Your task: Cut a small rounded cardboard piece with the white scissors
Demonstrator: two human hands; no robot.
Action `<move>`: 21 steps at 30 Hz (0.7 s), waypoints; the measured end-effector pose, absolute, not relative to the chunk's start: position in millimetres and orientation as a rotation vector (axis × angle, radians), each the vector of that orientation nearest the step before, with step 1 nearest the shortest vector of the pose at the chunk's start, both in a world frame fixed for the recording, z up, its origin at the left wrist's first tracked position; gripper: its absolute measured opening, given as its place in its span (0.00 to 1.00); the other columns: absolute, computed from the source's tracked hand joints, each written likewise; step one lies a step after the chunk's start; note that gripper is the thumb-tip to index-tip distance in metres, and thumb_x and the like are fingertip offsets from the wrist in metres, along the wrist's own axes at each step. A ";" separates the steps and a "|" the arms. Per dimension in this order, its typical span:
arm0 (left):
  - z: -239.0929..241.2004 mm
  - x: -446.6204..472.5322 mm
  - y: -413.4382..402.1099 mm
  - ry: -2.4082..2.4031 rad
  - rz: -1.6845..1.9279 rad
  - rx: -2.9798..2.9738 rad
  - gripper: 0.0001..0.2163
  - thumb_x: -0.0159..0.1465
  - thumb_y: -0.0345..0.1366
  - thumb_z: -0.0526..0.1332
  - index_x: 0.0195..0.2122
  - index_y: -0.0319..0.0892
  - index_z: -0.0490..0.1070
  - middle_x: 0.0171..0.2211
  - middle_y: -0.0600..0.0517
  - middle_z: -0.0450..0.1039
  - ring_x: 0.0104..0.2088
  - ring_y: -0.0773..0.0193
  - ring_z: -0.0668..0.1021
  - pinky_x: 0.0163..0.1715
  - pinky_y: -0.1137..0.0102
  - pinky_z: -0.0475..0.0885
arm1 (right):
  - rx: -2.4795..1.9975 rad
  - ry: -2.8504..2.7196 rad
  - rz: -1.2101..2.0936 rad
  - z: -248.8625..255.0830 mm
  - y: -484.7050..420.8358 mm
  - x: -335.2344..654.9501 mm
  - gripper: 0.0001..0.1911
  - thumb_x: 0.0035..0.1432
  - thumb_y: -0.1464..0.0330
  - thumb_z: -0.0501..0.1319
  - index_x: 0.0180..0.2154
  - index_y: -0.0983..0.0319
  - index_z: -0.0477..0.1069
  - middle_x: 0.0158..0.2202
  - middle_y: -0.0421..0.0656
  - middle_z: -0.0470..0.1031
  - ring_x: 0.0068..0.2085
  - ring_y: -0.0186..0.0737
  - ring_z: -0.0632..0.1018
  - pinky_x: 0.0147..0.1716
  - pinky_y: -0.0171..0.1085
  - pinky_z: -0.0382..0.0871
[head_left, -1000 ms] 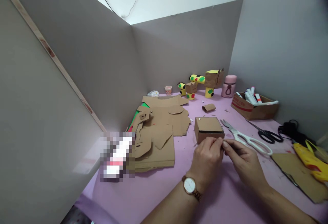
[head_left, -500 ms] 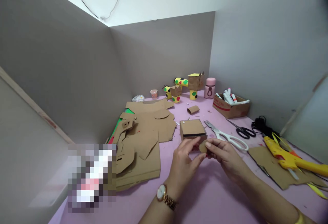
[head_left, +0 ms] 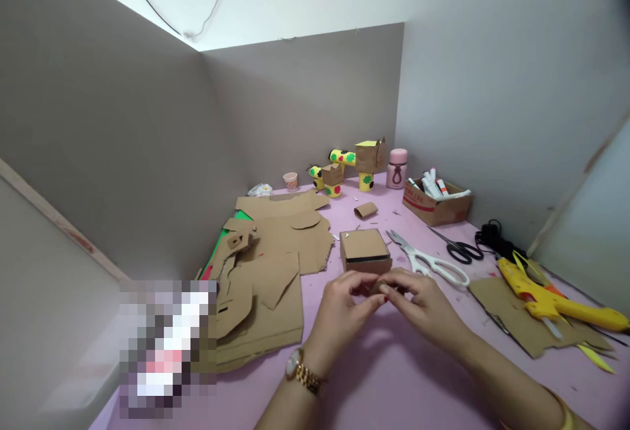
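Both hands are now closing more tightly together than half a second ago, lower over the pink desk point(head_left: 403, 377). Her left hand point(head_left: 342, 305) and right hand point(head_left: 426, 305) are pinching a small cardboard piece point(head_left: 378, 287) between the fingertips, each grip narrow, just in front of the cardboard box point(head_left: 365, 251). Such a small piece is probably slipping or creasing easily. White scissors point(head_left: 433, 260) are lying near.
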State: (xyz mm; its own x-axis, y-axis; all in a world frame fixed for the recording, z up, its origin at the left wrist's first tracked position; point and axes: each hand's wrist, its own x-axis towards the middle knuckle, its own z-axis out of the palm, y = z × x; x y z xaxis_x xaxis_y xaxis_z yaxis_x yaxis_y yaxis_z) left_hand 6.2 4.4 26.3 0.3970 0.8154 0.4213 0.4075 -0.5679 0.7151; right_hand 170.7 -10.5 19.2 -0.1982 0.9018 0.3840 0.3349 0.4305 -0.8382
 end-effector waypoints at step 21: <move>15.2 -12.1 22.3 1.153 0.779 1.748 0.07 0.55 0.35 0.59 0.23 0.40 0.74 0.20 0.53 0.72 0.24 0.63 0.71 0.28 0.69 0.59 | -1.204 -1.998 0.660 -12.1 -0.6 163.9 0.09 0.61 0.69 0.55 0.32 0.63 0.72 0.30 0.40 0.73 0.34 0.37 0.74 0.35 0.39 0.67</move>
State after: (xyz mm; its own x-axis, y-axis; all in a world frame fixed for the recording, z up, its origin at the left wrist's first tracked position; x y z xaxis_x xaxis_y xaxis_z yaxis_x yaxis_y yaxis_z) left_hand -12.1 22.3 15.2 0.3733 0.9271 0.0341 0.3777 -0.1855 0.9072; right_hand 163.9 -0.6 -12.1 -0.3211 0.8966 0.3050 0.5389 0.4378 -0.7197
